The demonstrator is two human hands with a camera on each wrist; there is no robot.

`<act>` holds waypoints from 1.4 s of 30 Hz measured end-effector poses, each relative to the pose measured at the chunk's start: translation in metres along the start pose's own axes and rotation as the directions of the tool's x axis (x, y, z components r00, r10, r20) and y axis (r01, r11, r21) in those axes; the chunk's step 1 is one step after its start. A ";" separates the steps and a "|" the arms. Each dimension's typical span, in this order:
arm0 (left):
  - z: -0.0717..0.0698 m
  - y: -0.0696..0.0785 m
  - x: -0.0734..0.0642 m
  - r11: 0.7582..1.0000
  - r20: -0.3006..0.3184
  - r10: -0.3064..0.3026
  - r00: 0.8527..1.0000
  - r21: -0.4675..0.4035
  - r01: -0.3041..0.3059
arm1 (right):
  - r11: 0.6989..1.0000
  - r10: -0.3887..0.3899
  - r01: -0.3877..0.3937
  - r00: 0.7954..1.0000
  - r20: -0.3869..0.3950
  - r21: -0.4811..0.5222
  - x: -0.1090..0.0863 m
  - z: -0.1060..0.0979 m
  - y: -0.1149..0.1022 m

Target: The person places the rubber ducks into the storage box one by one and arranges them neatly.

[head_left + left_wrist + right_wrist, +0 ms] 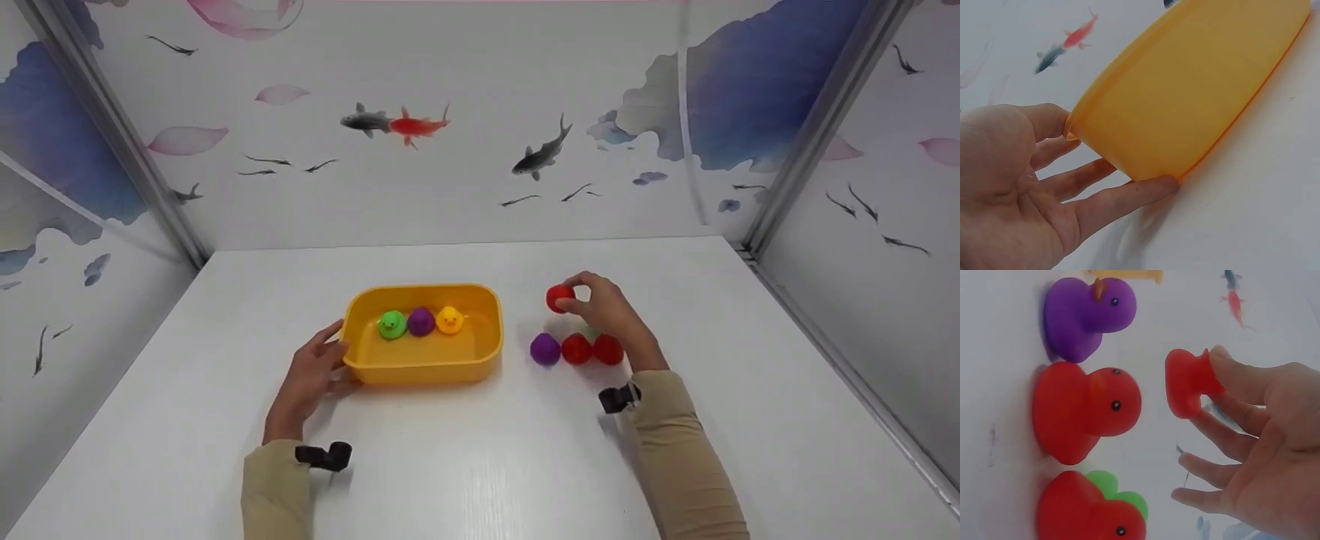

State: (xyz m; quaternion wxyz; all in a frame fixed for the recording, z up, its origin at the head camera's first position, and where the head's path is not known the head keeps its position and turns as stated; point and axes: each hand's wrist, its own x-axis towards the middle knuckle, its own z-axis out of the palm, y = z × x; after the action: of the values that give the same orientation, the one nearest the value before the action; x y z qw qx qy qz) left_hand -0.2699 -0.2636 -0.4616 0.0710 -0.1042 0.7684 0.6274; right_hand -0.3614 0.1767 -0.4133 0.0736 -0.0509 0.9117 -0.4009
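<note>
My right hand (pixel 607 307) pinches a red rubber duck (pixel 559 298) between thumb and fingers, above the table (pixel 465 465). Just in front of it stand a purple duck (pixel 1089 318) and two red ducks, one in the middle (pixel 1086 413) and one at the right end (pixel 608 349). A green toy (pixel 1103 482) shows partly behind the end red one. My left hand (pixel 1044 185) touches the left end of a yellow basin (pixel 420 371), its fingers mostly straight along the wall and thumb at the rim. Inside sit a green duck (pixel 391 325), a purple duck (pixel 421 322) and a yellow duck (pixel 449 320).
A white back wall (pixel 450 202) printed with fish and petals closes off the far side. Metal posts stand at both rear corners, such as the right post (pixel 817 142). Each wrist carries a small black camera, the left camera (pixel 326 455) and right camera (pixel 619 399).
</note>
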 end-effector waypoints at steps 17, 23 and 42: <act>0.000 0.004 0.001 1.000 -0.005 0.012 1.000 0.018 -0.012 | 0.992 0.013 -0.018 0.999 0.041 0.127 0.004 0.025 -0.034; 0.000 0.002 0.001 1.000 -0.017 -0.010 1.000 0.018 0.010 | 0.989 -0.096 0.089 0.994 0.049 0.116 0.009 0.040 -0.048; 0.002 -0.002 0.001 1.000 -0.009 0.002 1.000 -0.013 -0.002 | 0.992 -0.112 0.104 0.988 0.107 0.075 0.025 0.084 -0.075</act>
State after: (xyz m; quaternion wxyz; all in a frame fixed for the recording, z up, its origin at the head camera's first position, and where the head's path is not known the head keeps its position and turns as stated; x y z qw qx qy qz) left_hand -0.2705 -0.2625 -0.4640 0.0662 -0.1069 0.7649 0.6318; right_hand -0.3693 0.0619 -0.4162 0.1038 -0.1198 0.8877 -0.4322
